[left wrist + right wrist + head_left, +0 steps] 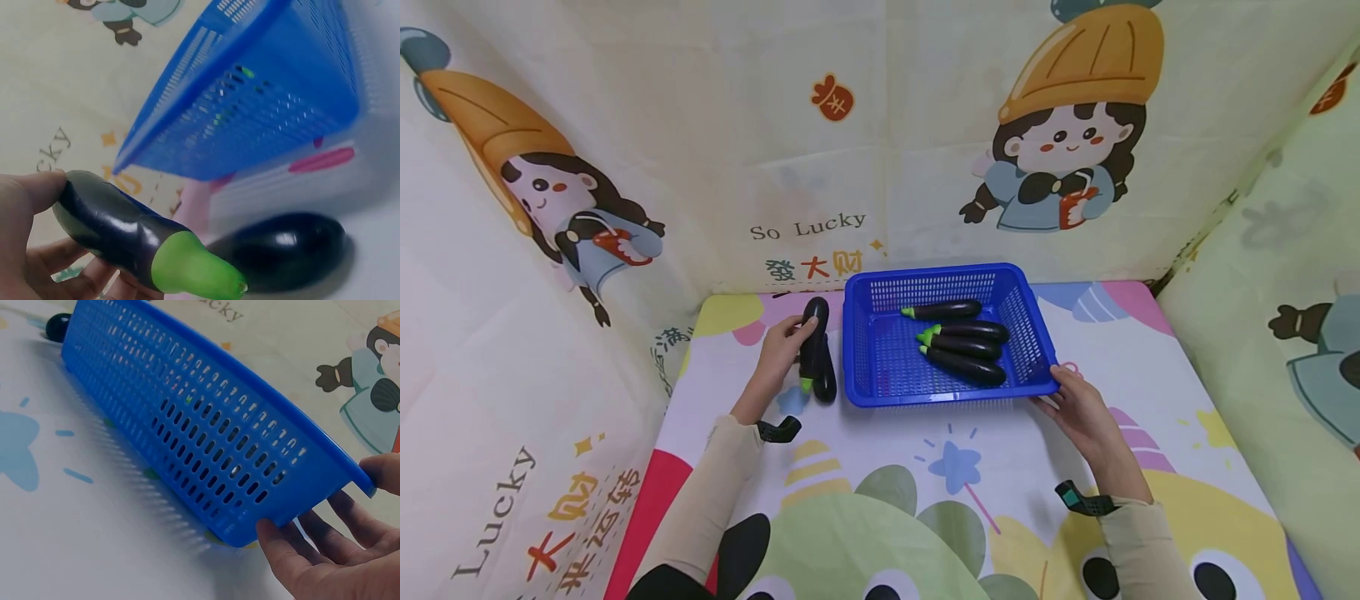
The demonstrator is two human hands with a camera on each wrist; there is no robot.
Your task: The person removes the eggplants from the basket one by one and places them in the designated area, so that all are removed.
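My left hand [777, 360] holds a dark purple eggplant [813, 337] between thumb and fingers, its green stem end pointing toward me. In the left wrist view this eggplant [115, 219] is above the table. A second eggplant [827, 379] lies on the table just beside it, partly hidden. To the right stands a blue perforated plastic basket [887, 400], with several eggplants [964, 367] lying in its right half. My right hand [1086, 417] grips the basket's near right corner. In the right wrist view its thumb is on the rim [269, 387] and the fingers are below.
A printed cloth [955, 533] with cartoon figures covers the table. Behind the basket rises a cream curtain [715, 125] with cartoon prints, and similar sheets hang at both sides. The basket's back rim is close to the rear curtain.
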